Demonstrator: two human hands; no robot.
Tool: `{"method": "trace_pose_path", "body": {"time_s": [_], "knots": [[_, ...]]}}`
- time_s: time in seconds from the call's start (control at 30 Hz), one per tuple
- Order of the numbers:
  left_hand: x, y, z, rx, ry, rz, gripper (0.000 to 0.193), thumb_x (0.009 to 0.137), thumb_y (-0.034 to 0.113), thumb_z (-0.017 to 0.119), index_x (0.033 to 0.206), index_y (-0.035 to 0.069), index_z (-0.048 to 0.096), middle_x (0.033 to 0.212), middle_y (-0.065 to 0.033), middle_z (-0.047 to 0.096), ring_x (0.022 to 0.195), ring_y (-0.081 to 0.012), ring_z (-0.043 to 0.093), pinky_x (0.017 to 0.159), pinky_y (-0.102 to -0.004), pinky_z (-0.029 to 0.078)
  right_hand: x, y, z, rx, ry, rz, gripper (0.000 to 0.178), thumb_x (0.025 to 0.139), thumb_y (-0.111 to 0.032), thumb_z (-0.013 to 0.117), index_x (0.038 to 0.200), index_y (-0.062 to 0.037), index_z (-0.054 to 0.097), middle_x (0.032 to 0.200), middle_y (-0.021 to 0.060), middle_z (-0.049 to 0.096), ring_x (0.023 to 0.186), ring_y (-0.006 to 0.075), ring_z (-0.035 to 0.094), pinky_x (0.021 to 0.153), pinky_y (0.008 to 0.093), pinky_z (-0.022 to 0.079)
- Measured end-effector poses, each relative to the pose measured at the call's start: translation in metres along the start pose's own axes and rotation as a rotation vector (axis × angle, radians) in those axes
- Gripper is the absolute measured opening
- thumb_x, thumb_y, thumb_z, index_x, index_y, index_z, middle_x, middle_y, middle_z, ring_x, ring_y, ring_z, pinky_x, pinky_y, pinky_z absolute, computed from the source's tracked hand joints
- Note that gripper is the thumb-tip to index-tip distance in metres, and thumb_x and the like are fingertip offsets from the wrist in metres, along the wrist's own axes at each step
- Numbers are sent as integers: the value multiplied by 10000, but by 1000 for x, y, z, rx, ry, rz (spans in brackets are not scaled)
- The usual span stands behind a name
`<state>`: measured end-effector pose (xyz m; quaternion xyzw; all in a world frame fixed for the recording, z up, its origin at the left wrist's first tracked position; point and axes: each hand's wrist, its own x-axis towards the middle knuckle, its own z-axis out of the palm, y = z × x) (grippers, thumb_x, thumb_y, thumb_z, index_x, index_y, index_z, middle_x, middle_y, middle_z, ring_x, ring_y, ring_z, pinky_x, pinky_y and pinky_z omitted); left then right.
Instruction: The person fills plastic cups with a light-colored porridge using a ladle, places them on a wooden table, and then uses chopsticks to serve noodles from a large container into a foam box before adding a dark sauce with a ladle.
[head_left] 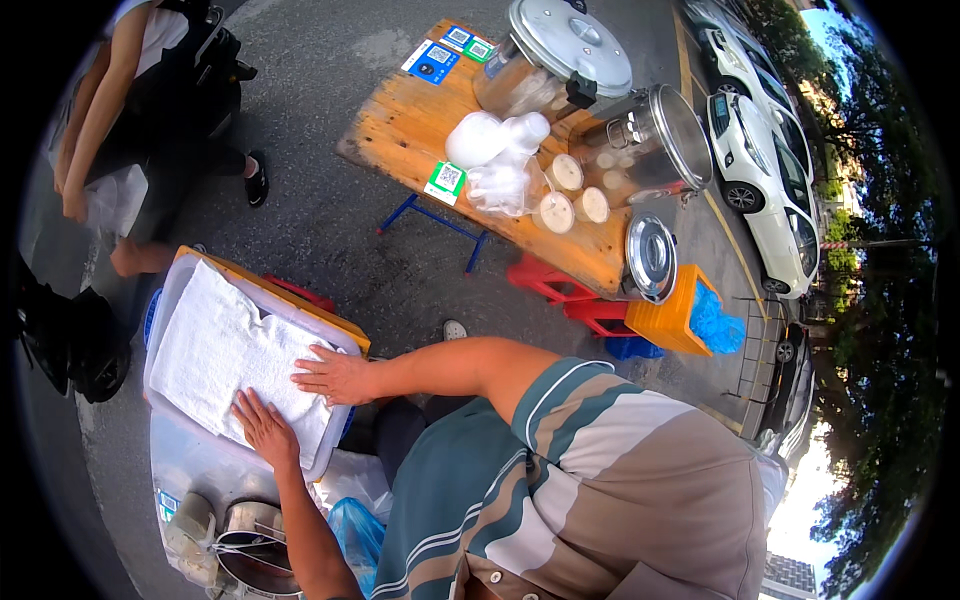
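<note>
A white terry towel is spread over a pale plastic tub, hiding what is inside. My right hand lies on the towel near the tub's edge closest to me, fingers stretched out and apart. Resting flat on the cloth too, a little lower in the view, is my left hand with its fingers spread. Neither hand grips anything. The towel is slightly wrinkled and reaches close to the tub's rim.
A wooden table holds a lidded steel pot, an open pot, several lidded cups and plastic bags. Below the tub stand a steel pot and a pale jug. A person holding a bag is at left.
</note>
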<state>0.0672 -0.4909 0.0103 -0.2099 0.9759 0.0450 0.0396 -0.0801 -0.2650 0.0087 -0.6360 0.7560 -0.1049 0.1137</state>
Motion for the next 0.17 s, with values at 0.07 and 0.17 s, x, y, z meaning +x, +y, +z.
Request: {"method": "trace_pose_path", "body": {"time_s": [0.07, 0.17], "knots": [[-1, -2, 4, 73, -7, -5, 560, 1108, 327, 359, 1634, 144, 304, 1706, -95, 251, 1568, -388, 201, 1215, -501, 264, -24, 2, -6, -42, -57, -37, 731, 971, -502, 585, 1572, -120, 421, 1701, 96, 254, 1586, 351, 122, 1270, 604, 42], [7, 11, -8, 70, -216, -197, 579, 1109, 396, 336, 1659, 243, 239, 1732, -70, 170, 1574, -408, 161, 1199, -696, 156, -68, 8, -14, -59, -133, 30, 797, 941, -548, 618, 1583, -127, 404, 1708, 98, 229, 1585, 384, 88, 1272, 612, 4]]}}
